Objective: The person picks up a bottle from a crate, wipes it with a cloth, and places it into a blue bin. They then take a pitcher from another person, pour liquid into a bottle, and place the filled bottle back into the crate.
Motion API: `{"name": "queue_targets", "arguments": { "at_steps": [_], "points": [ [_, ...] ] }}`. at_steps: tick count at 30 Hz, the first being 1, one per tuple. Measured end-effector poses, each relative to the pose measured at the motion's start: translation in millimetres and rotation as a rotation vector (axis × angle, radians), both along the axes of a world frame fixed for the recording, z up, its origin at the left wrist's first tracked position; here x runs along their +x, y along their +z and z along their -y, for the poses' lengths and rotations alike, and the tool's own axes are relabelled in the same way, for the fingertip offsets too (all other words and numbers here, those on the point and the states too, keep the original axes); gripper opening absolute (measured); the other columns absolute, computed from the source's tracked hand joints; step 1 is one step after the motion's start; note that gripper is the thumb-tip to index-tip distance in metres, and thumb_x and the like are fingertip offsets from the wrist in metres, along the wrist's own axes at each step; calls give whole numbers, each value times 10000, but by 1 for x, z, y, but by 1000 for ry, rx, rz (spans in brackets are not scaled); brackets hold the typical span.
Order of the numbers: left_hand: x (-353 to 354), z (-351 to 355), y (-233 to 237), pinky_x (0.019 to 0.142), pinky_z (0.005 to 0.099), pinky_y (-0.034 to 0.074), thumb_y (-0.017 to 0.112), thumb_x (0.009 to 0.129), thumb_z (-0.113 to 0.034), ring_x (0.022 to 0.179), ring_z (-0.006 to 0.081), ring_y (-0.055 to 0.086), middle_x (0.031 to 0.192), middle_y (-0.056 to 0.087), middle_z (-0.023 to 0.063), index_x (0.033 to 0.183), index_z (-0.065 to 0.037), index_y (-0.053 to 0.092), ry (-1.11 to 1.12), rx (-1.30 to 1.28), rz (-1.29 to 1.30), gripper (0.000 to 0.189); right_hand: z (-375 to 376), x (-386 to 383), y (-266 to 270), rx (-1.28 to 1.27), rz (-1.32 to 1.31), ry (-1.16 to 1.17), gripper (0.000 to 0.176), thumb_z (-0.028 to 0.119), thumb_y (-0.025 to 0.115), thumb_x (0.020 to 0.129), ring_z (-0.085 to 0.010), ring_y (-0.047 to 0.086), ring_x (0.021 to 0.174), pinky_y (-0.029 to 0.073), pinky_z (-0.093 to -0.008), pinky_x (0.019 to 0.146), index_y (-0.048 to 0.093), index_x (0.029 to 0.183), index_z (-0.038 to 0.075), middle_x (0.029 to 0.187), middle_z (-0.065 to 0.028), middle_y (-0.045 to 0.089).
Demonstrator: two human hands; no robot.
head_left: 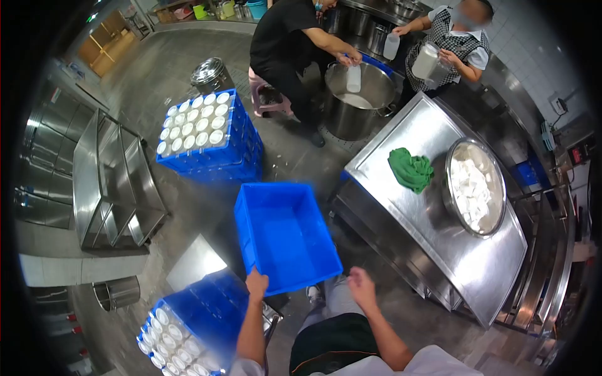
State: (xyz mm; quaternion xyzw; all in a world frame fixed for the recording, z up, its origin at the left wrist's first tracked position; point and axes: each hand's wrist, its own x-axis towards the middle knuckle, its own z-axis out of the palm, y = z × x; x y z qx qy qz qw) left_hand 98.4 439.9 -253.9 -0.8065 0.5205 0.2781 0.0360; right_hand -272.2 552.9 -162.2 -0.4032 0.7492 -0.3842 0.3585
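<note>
An empty blue plastic crate (pixel 285 241) is in front of me at the middle of the view. My left hand (pixel 256 283) is closed on its near left edge. Just off the crate's near right corner is my right hand (pixel 362 287), apart from it, with loosely bent fingers and nothing visible in them. To my left, a blue crate (pixel 216 301) is close to my left forearm, beside many white-lidded bottles (pixel 169 341).
Stacked blue crates (pixel 210 163) hold white-lidded bottles. A steel table (pixel 401 219) carries a green cloth (pixel 411 170) and a bowl of white pieces (pixel 475 191). Two people work by a large pot (pixel 351 119). A steel rack (pixel 113 182) stands left.
</note>
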Motion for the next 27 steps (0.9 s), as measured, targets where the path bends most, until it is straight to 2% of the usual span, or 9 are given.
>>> {"name": "queue_targets", "arguments": {
  "at_steps": [3,5,10,13,18,22,23,25,27],
  "points": [
    [10,92,-17,993,533,569,633,840,-201,1084,476,718,1116,738,321,1234,13,706,-75,86,74,454,89,-57,93,-276,-661,-18,433,19,722,878,-402,587,1258,464,-468,1086,625,1299,8,1337,-210,632],
    [9,146,-22,986,524,576,638,854,-214,1084,469,722,1114,741,316,1157,25,738,-120,138,111,399,142,-86,97,-392,-819,-74,489,94,779,856,-419,583,1216,453,-517,1055,622,1313,18,1328,-189,622],
    [9,243,-67,962,518,582,628,876,-233,1065,468,723,1075,747,303,1043,24,758,-239,153,137,333,239,-127,69,-181,-822,-25,585,318,873,807,-411,579,1187,442,-547,1039,645,1288,76,1319,-171,619],
    [-2,288,-93,958,529,571,622,866,-225,1058,473,717,1074,744,305,1025,22,751,-238,190,85,321,235,-128,53,-59,-950,129,572,372,876,796,-393,577,1180,449,-538,1021,667,1257,106,1333,-157,610],
    [-6,349,-160,955,512,564,600,834,-189,1078,455,716,1113,757,264,1158,-53,767,-62,211,-86,388,227,-131,43,0,-890,55,533,440,897,755,-429,563,1135,444,-564,992,665,1089,95,1317,-168,607],
    [11,366,-263,937,503,564,593,824,-162,1083,442,720,1106,768,241,1191,-99,773,-3,247,-185,413,214,-134,36,19,-949,98,548,487,836,761,-452,543,1123,434,-597,1002,609,1013,56,1308,-211,582],
    [13,365,-282,922,508,565,589,821,-143,1071,448,720,1094,767,245,1182,-97,771,-14,163,-242,407,217,-132,42,29,-950,101,548,487,836,761,-452,543,1123,434,-597,1002,609,1013,56,1308,-211,582],
    [10,374,-315,906,514,566,585,818,-125,1058,453,721,1082,766,248,1173,-95,770,-27,82,-305,401,225,-127,57,121,-926,150,466,223,850,830,-403,533,1196,476,-525,991,644,1206,40,1406,-230,537],
    [4,390,-339,891,522,569,592,834,-100,1043,455,722,1057,769,239,1177,-107,763,101,135,-494,384,225,-128,52,80,-968,134,433,227,863,810,-383,523,1147,467,-503,952,619,1128,63,1365,-200,530]
  ]
}}
